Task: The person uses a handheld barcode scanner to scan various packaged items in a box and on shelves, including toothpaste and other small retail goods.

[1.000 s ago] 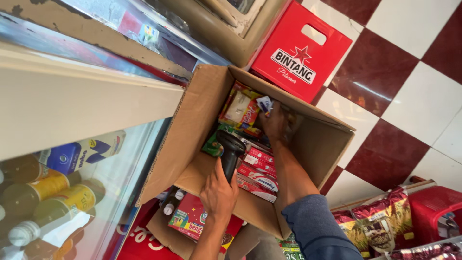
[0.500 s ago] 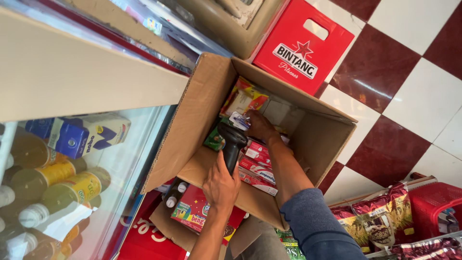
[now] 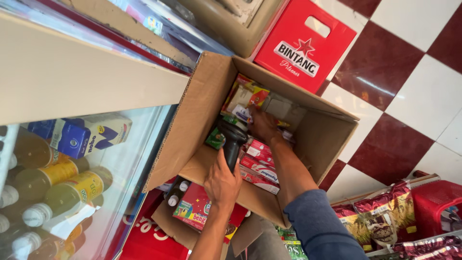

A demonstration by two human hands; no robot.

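Two hands are working inside the open cardboard box [image 3: 202, 110]. The left hand [image 3: 222, 180] is gripping a black handheld scanner [image 3: 233, 139], fingers clenched round its handle, aiming it at the packets. The right hand [image 3: 263, 126] is reaching among the small packets [image 3: 245, 96] at the box's far end; whether its fingers are closing on one cannot be told. The red cartons [image 3: 257, 163] are lying loosely stacked, so shifting packets could be toppling them or blocking the scanner's aim.
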